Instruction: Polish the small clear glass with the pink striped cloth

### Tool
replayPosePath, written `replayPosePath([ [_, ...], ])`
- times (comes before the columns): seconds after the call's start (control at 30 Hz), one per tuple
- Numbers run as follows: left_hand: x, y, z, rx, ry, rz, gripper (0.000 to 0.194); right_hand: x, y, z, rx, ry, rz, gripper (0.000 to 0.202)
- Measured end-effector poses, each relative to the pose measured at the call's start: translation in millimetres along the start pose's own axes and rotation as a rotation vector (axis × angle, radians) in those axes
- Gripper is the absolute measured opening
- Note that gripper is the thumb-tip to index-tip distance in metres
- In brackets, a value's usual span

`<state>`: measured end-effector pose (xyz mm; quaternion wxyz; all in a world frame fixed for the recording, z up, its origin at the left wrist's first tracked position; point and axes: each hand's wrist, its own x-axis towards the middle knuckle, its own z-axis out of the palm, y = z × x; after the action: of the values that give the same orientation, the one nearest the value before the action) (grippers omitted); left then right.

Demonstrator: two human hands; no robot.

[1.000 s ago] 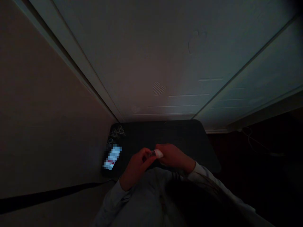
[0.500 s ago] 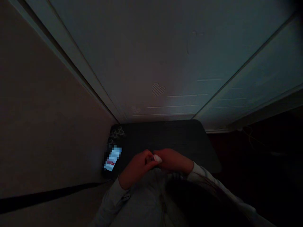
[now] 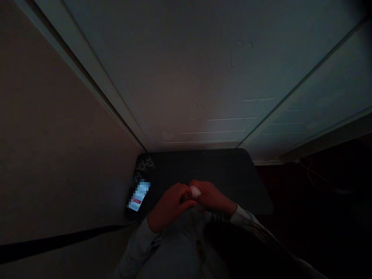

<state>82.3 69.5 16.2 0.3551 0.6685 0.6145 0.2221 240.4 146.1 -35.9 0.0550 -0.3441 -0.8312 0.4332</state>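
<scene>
Both hands meet over the front part of a dark table [image 3: 226,170]. A small whitish object [image 3: 195,191] shows between them, too dim to identify. My right hand [image 3: 213,197] has its fingers wrapped round this whitish object. My left hand [image 3: 171,203] is curled against it from the left, fingers and thumb bent round something dark that I cannot make out. The fingertips of the two hands are close together.
A lit phone [image 3: 139,196] lies at the table's left end. Behind it is a tangle of thin, clear material [image 3: 145,163]. A pale panel with embossed hearts [image 3: 195,111] stands along the far edge. A dark strap [image 3: 66,238] runs at lower left.
The whitish object shows a little more between my hands. My left fingers have shifted slightly, and the whole view has moved a little.
</scene>
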Motion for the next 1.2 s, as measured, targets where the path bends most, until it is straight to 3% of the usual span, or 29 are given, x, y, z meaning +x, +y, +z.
replayPosePath([
  [0.33, -2, 4, -5.3, -0.109, 0.046, 0.092, 0.012, -5, -1, 2, 0.542, 0.208, 0.050, 0.013],
  [0.8, -4, 3, -3.2, -0.290, 0.062, 0.098, 0.014, -6, -6, 2, 0.942, 0.174, 0.084, 0.028],
  [1.2, -6, -7, 4.5, -0.622, 0.055, -0.065, 0.020, -11, -3, -8, 0.957, 0.103, 0.005, 0.030],
])
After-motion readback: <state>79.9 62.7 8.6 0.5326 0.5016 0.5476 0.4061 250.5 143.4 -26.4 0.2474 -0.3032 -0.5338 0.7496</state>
